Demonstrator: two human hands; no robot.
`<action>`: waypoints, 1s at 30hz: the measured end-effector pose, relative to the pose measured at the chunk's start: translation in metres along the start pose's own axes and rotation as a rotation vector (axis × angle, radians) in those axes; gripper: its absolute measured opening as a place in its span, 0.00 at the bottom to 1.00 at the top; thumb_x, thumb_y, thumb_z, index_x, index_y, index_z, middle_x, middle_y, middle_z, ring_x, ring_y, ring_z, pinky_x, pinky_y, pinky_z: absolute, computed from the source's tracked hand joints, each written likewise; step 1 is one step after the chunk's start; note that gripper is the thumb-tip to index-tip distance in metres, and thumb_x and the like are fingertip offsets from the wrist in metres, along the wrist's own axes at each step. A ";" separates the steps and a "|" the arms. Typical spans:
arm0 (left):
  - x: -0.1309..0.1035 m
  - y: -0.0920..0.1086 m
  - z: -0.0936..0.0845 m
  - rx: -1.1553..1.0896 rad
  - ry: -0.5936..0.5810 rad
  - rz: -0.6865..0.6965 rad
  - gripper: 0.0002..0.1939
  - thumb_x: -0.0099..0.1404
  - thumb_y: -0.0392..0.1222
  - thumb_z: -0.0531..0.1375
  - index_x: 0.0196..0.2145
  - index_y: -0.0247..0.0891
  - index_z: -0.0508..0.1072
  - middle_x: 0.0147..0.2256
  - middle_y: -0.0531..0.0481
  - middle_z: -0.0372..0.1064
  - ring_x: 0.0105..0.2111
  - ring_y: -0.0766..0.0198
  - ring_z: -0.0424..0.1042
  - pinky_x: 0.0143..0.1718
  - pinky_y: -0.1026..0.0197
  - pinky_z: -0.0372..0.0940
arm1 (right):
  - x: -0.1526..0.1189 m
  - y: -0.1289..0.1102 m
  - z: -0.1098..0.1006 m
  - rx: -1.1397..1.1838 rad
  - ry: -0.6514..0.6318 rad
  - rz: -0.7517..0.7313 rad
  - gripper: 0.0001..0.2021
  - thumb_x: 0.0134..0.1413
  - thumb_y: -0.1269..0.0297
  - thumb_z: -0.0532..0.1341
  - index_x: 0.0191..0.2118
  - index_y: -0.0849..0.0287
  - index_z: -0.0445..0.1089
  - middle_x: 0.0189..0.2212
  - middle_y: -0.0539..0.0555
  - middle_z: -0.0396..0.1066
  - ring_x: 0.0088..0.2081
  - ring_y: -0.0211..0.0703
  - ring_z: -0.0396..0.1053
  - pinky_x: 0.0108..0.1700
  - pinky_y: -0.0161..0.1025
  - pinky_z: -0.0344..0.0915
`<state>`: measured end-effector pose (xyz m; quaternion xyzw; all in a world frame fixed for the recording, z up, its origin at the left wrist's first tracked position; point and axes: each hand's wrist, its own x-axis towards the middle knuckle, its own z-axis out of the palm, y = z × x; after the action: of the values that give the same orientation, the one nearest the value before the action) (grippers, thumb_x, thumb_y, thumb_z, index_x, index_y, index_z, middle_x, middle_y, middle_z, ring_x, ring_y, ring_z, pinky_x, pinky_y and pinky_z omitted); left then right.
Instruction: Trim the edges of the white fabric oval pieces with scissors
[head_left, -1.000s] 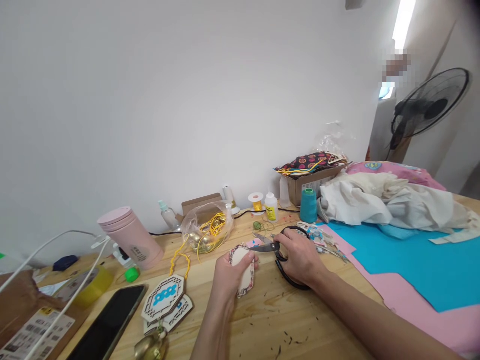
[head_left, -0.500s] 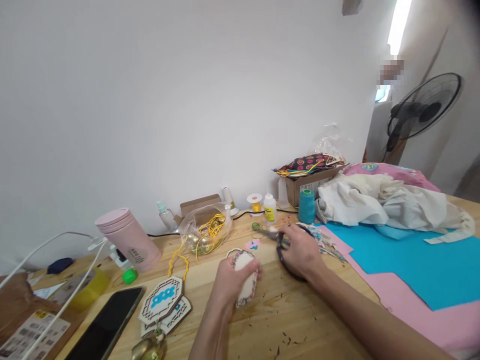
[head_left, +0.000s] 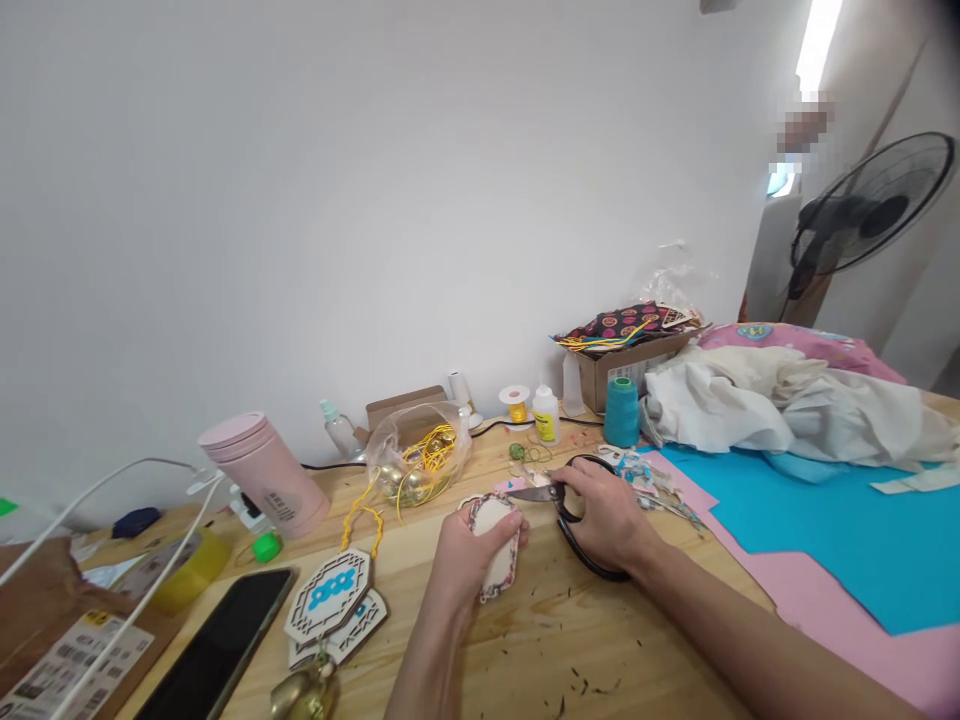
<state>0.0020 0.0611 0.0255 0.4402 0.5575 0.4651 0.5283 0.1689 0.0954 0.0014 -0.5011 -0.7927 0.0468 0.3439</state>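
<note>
**Padded piece [head_left: 501, 572] gripped in the left hand [head_left: 469, 552], scissors [head_left: 535, 494] held in the right hand [head_left: 604, 508]**

Well to the left of the left hand, a dark flat phone [head_left: 217, 645] is laid on the wooden bench [head_left: 630, 655]. Nearer to that hand, an eight-sided plaque [head_left: 328, 597] with a cut lattice border and a blue centre is seen, overlapped onto a second one. Beyond the hand and to its left, yellow cord and shiny gold-coloured pieces are held in a clear plastic bag [head_left: 382, 445].

The left forearm is stretched forward, and the padded piece is clasped with the thumb laid across its cream face. Its long axis is directed away from the body, with a slight slant; its corners are rounded and its rim is edged in multicoloured patterning.

The scissors are pointed leftward, at the piece's far right edge; whether contact is made cannot be told. Their black loops are gripped by the right hand, its fingers curled and its forearm angled in from the right.

Just beyond the right hand, a teal thread cone [head_left: 621, 414] is stood upright. To its right, small scraps [head_left: 667, 495] are scattered, and flat blue sheeting [head_left: 847, 540] is spread over pink sheeting [head_left: 825, 620].
</note>
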 end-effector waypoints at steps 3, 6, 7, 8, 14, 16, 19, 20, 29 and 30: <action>0.000 0.000 0.001 -0.004 0.001 -0.009 0.17 0.42 0.47 0.65 0.26 0.35 0.66 0.17 0.53 0.69 0.12 0.71 0.59 0.10 0.67 0.57 | -0.001 -0.001 -0.001 -0.058 -0.053 -0.018 0.13 0.39 0.70 0.57 0.36 0.56 0.67 0.30 0.52 0.65 0.32 0.42 0.64 0.30 0.34 0.55; -0.001 0.001 0.000 0.005 -0.022 -0.030 0.16 0.42 0.46 0.66 0.26 0.34 0.67 0.17 0.52 0.69 0.13 0.70 0.60 0.10 0.67 0.57 | 0.000 -0.001 -0.002 -0.130 -0.043 -0.017 0.12 0.40 0.70 0.56 0.36 0.57 0.68 0.30 0.53 0.64 0.31 0.42 0.64 0.29 0.34 0.54; -0.001 0.001 0.000 0.008 -0.028 -0.036 0.16 0.42 0.45 0.66 0.25 0.34 0.67 0.17 0.51 0.69 0.13 0.70 0.61 0.10 0.67 0.57 | 0.000 -0.001 -0.002 -0.154 -0.026 -0.019 0.12 0.40 0.71 0.56 0.36 0.57 0.68 0.30 0.53 0.64 0.31 0.41 0.63 0.29 0.34 0.54; -0.002 0.001 -0.001 0.010 -0.032 -0.041 0.16 0.42 0.45 0.66 0.25 0.33 0.67 0.17 0.51 0.69 0.13 0.70 0.61 0.10 0.67 0.57 | 0.000 -0.002 -0.003 -0.171 -0.007 -0.022 0.12 0.40 0.71 0.55 0.36 0.57 0.68 0.29 0.53 0.64 0.31 0.41 0.63 0.29 0.34 0.54; -0.001 0.001 -0.002 0.007 -0.009 -0.038 0.16 0.42 0.45 0.66 0.25 0.34 0.66 0.17 0.52 0.69 0.13 0.70 0.61 0.10 0.67 0.57 | -0.001 -0.005 -0.001 -0.173 0.013 -0.068 0.11 0.41 0.69 0.55 0.35 0.57 0.68 0.28 0.53 0.64 0.30 0.41 0.63 0.29 0.34 0.53; -0.002 0.001 -0.001 0.012 -0.022 -0.041 0.15 0.42 0.46 0.65 0.25 0.34 0.67 0.17 0.52 0.69 0.13 0.70 0.61 0.10 0.67 0.56 | 0.000 -0.004 -0.001 -0.182 -0.006 -0.063 0.11 0.41 0.70 0.56 0.36 0.56 0.68 0.29 0.53 0.64 0.30 0.41 0.63 0.29 0.34 0.53; -0.004 0.001 0.002 0.030 -0.056 -0.056 0.14 0.41 0.45 0.66 0.22 0.34 0.68 0.16 0.52 0.69 0.13 0.69 0.62 0.11 0.68 0.57 | 0.002 0.000 -0.004 -0.181 0.025 0.009 0.11 0.42 0.70 0.55 0.36 0.57 0.68 0.30 0.53 0.64 0.31 0.42 0.63 0.29 0.34 0.54; -0.004 0.001 0.002 0.035 -0.064 -0.059 0.14 0.40 0.45 0.66 0.22 0.34 0.68 0.16 0.51 0.69 0.14 0.69 0.63 0.11 0.68 0.57 | 0.002 0.001 -0.005 -0.173 0.041 0.029 0.11 0.42 0.70 0.55 0.35 0.57 0.68 0.30 0.53 0.64 0.31 0.42 0.63 0.29 0.34 0.55; -0.004 0.003 0.003 0.072 -0.121 -0.054 0.13 0.41 0.46 0.66 0.21 0.35 0.69 0.15 0.53 0.68 0.12 0.69 0.61 0.11 0.67 0.56 | 0.003 -0.004 -0.001 0.204 0.092 0.063 0.14 0.43 0.68 0.56 0.40 0.60 0.68 0.25 0.51 0.67 0.27 0.40 0.63 0.30 0.35 0.60; -0.004 0.003 0.003 0.081 -0.143 -0.054 0.13 0.41 0.45 0.66 0.21 0.35 0.69 0.15 0.53 0.68 0.12 0.70 0.61 0.11 0.67 0.55 | 0.004 -0.006 -0.001 0.279 0.073 0.069 0.15 0.44 0.67 0.56 0.42 0.60 0.67 0.24 0.51 0.67 0.26 0.40 0.63 0.29 0.35 0.60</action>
<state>0.0052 0.0577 0.0289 0.4780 0.5484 0.3950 0.5611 0.1641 0.0951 0.0069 -0.4767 -0.7478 0.1501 0.4370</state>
